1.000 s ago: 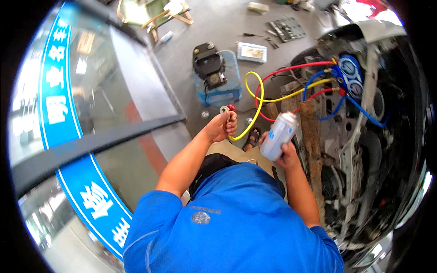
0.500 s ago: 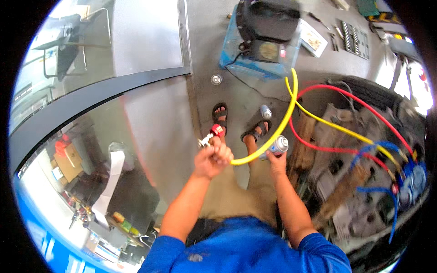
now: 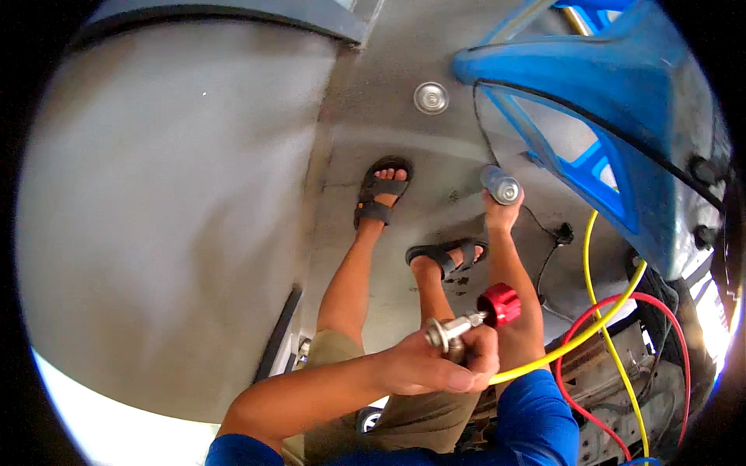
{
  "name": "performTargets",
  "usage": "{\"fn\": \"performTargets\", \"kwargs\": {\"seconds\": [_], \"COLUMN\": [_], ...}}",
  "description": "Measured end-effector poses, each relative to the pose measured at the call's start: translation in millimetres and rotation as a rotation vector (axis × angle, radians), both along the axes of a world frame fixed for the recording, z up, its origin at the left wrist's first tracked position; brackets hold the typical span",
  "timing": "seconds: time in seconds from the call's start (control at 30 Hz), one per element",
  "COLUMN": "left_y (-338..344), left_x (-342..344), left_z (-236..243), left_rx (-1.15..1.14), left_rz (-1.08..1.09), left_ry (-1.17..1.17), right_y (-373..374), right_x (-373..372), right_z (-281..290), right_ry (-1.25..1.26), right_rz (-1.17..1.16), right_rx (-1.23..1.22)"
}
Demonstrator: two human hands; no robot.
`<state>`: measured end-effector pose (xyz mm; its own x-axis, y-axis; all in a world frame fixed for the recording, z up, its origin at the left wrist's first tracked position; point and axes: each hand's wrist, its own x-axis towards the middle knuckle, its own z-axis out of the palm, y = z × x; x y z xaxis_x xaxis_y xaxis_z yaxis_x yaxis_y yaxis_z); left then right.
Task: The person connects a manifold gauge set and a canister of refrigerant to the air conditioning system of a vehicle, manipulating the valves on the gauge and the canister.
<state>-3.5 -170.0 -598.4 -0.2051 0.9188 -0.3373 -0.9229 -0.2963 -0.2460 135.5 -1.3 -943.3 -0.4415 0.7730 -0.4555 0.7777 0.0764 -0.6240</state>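
A metal can-tap valve with a red knob [image 3: 500, 304] is gripped in my left hand [image 3: 443, 363], whose fingers wrap round its body. From the valve a yellow hose [image 3: 571, 356] runs off to the right. Low by the floor, my right hand [image 3: 501, 213] is closed round a small silver-and-bluish canister [image 3: 505, 189] with its round metal end facing up. The right forearm passes partly behind the valve. Farther off, another round-topped canister [image 3: 431, 98] stands upright on the floor.
A large blue plastic-like frame [image 3: 590, 78] fills the upper right. A black cable [image 3: 536, 272] lies near my right foot. A red hose [image 3: 680, 342] loops over car parts [image 3: 660, 388] at lower right. A grey panel [image 3: 171, 194] stands at left.
My view has shifted lower and closer. The right hand has reached down toward the floor with a canister. My left hand still grips the valve, which now sits across my right arm.
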Motion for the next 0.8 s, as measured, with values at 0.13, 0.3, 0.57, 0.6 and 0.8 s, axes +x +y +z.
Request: {"fn": "performTargets", "kwargs": {"seconds": [0.13, 0.3, 0.57, 0.6, 0.8], "left_y": [3, 3, 12, 20, 82], "left_x": [-7, -8, -26, -25, -17], "left_z": [-5, -1, 9, 15, 104], "left_rx": [0.023, -0.001, 0.082, 0.096, 0.092], "left_rz": [0.028, 0.072, 0.028, 0.087, 0.196], "left_ry": [0.007, -0.002, 0.032, 0.079, 0.398], "right_y": [-18, -85, -61, -54, -70], "right_x": [38, -47, -223, -214, -70], "right_z": [-28, 45, 43, 34, 213], "right_ry": [0.073, -0.079, 0.069, 0.072, 0.321], "right_rz": [-0.424, -0.580, 0.596, 0.615, 0.323], "right_rx": [-0.241, -0.990, 0.222, 0.154, -0.276]}}
